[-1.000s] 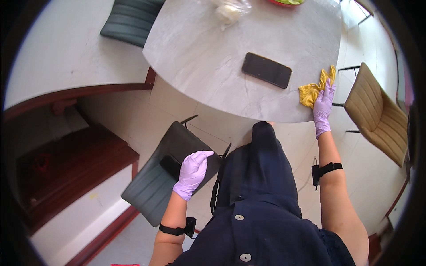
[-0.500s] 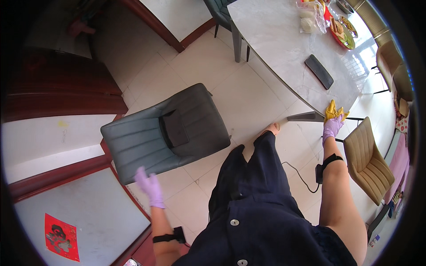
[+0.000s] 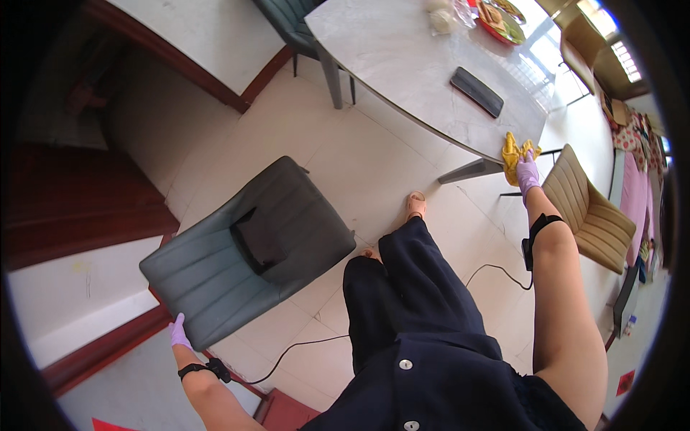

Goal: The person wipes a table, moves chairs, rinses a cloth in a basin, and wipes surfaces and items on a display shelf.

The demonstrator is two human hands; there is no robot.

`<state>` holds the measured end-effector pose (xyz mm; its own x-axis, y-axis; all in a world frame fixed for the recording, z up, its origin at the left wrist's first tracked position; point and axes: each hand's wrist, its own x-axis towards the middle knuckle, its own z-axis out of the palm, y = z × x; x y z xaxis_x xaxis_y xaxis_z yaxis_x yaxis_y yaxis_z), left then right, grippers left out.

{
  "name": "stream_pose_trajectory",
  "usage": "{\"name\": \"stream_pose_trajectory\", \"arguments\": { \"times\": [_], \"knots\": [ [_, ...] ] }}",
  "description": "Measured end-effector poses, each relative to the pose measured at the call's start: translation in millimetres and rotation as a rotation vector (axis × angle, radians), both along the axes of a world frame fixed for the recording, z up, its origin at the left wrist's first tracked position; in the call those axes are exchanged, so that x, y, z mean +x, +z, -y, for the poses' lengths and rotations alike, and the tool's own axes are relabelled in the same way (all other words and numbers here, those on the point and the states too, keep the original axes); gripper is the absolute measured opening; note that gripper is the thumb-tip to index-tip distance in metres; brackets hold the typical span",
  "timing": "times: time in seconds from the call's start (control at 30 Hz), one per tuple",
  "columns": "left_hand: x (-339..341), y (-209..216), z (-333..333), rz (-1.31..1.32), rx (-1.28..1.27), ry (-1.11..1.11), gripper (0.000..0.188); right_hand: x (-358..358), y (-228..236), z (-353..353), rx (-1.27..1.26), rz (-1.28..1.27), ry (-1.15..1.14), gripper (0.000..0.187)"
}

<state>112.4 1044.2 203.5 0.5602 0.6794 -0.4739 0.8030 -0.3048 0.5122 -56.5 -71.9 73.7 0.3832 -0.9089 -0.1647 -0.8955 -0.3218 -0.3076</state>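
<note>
My right hand (image 3: 527, 171), in a purple glove, is closed on a crumpled yellow cloth (image 3: 511, 158) at the near right edge of the grey table (image 3: 410, 72). Part of the cloth hangs over that edge. At far left, my left hand (image 3: 179, 332), gloved in purple too, holds the edge of a dark grey-green padded chair (image 3: 208, 280); some of its fingers are hidden. The chair stands on the tiled floor and has a dark gap (image 3: 262, 237) in its middle. A black phone (image 3: 476, 91) lies on the table.
A red plate of food (image 3: 501, 30) and a clear plastic bag (image 3: 451, 17) with pale round things sit farther back. Tan chairs (image 3: 586, 208) stand at right. Another dark chair (image 3: 287, 25) is behind the table. A thin black cable (image 3: 287, 352) runs from my left forearm band.
My left hand has moved left and back to the chair's edge. My right hand still holds the cloth at the table edge, and my feet have shifted. The view has swung.
</note>
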Motion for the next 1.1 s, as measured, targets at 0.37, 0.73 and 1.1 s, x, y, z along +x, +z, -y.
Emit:
{"name": "stream_pose_trajectory", "arguments": {
  "times": [0.37,0.73,1.1],
  "knots": [
    [-3,6,169,-0.225,0.717,-0.115,0.068,-11,-38,11,-0.159,0.012,0.001,0.058],
    [23,-9,358,-0.088,0.800,-0.414,0.061,5,-8,-21,-0.059,-0.037,-0.011,0.059],
    [16,10,587,-0.085,0.379,-0.412,0.100,-2,30,-33,-0.082,-0.143,0.164,0.065]
  ]
}}
